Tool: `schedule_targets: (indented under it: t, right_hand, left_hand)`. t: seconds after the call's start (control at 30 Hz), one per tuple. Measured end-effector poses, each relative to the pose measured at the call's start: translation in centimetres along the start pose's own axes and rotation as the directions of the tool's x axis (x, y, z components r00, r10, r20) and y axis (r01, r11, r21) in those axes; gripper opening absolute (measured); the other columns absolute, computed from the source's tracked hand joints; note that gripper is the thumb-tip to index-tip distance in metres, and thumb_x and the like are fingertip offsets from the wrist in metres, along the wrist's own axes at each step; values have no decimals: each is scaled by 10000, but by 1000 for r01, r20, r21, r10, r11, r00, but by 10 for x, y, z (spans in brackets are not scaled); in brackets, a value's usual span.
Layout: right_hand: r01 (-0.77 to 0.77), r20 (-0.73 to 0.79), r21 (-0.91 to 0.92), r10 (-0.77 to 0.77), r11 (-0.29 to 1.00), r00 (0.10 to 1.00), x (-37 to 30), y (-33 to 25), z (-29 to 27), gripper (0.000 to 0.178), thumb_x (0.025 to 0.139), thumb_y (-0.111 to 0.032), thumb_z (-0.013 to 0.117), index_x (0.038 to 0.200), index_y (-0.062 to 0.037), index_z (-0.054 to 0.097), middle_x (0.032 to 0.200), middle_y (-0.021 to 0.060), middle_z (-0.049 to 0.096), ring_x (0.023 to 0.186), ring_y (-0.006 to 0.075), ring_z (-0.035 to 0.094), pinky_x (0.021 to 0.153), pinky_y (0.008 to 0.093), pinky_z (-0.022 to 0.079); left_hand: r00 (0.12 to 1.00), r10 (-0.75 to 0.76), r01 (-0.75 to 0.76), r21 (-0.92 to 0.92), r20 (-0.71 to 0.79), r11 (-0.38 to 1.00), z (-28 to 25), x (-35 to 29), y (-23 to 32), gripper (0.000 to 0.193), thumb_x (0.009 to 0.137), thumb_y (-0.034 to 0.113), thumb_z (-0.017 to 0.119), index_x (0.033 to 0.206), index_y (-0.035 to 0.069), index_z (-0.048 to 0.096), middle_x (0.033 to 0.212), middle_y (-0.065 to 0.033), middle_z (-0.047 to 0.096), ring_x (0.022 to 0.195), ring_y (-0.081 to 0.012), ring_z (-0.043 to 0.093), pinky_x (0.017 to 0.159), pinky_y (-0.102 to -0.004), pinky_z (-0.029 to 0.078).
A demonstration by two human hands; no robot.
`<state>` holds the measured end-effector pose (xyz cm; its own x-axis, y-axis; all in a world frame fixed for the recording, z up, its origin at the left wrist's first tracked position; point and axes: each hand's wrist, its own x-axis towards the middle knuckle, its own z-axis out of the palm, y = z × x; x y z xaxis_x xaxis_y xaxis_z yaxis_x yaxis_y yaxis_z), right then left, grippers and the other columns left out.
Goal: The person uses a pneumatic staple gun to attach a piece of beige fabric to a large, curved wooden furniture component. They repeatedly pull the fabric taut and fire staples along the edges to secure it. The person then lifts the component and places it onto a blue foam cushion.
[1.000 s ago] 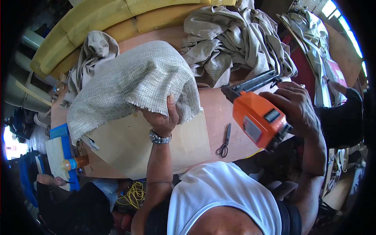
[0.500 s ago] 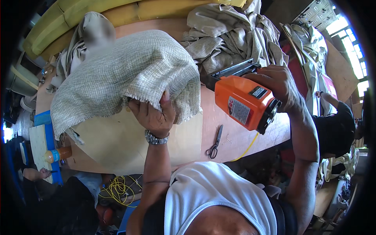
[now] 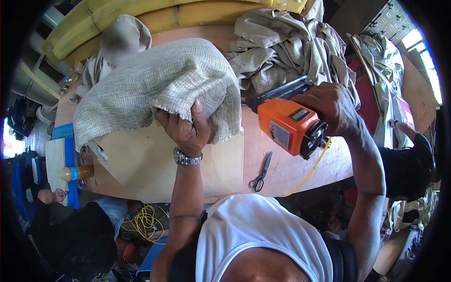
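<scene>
My left hand [image 3: 190,129] pinches the frayed edge of a beige woven fabric [image 3: 155,77], thumb on top and fingers under the fold. The fabric drapes over a bulky, rounded form whose inside is hidden. Beneath it lies a pale plywood board [image 3: 134,162]. In my right hand [image 3: 329,108] is an orange staple gun [image 3: 282,120] with a black magazine, wrapped round at its grip. Its nose points left toward the fabric, a little apart from it. A yellow air hose [image 3: 310,174] runs from the tool down over the table edge. Whether a finger presses the trigger is hidden.
Scissors [image 3: 261,174] lie on the table [image 3: 300,171] to the right of the board. Crumpled beige cloth [image 3: 282,51] is heaped behind the tool. Yellow foam [image 3: 197,16] lines the far edge. An orange bottle [image 3: 77,173] stands at left. Other people work at both sides.
The view has shifted slightly, so the scene sits a little further right. The staple gun has turned slightly in my right hand. My left hand keeps its pinch on the fabric edge.
</scene>
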<state>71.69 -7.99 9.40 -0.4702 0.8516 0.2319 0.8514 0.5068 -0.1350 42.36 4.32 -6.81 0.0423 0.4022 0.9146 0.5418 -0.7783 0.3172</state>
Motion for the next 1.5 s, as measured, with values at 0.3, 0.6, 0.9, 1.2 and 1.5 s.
schedule_targets:
  t: [0.3, 0.6, 0.9, 1.2, 1.5]
  right_hand:
    - [-14, 37, -37, 15, 999, 999, 11, 4, -25, 521, 583, -189, 812, 1082, -73, 722, 832, 118, 718, 747, 307, 703, 651, 386, 523]
    - [96, 54, 51, -99, 994, 994, 50, 11, -15, 469, 618, -192, 799, 1064, -72, 721, 879, 125, 733, 797, 332, 713, 688, 405, 546]
    - [142, 94, -32, -138, 989, 986, 62, 8, -11, 409, 652, -208, 814, 1031, -90, 714, 873, 112, 734, 789, 304, 720, 712, 407, 558]
    - [108, 110, -39, -103, 993, 989, 75, 13, -20, 445, 632, -271, 806, 1029, -92, 719, 845, 104, 722, 790, 320, 710, 701, 410, 555]
    - [127, 142, -16, -123, 992, 982, 85, 15, -25, 448, 636, -246, 809, 1033, -63, 708, 849, 113, 718, 783, 336, 700, 685, 426, 544]
  left_hand:
    - [990, -79, 69, 80, 121, 994, 6, 3, 11, 285, 896, 261, 712, 1095, 57, 732, 1091, -103, 724, 1084, -372, 618, 1028, -521, 329]
    - [992, -26, 17, 78, 120, 997, 0, -14, 12, 270, 917, 164, 677, 1093, -41, 701, 1061, -138, 735, 1042, -382, 664, 1091, -578, 335]
    - [975, -41, 50, -36, 221, 998, -4, -12, 7, 263, 902, 152, 661, 1101, -14, 705, 1080, -132, 727, 1035, -373, 660, 994, -556, 399]
    - [956, -68, 121, -174, 285, 977, -5, -18, 6, 266, 895, 202, 654, 1111, 61, 722, 1165, -125, 704, 1117, -379, 623, 1050, -625, 333]
    - [964, 34, 19, -196, 265, 981, -6, -10, 8, 264, 869, 166, 665, 1088, 33, 725, 1085, -129, 725, 1013, -351, 673, 952, -521, 472]
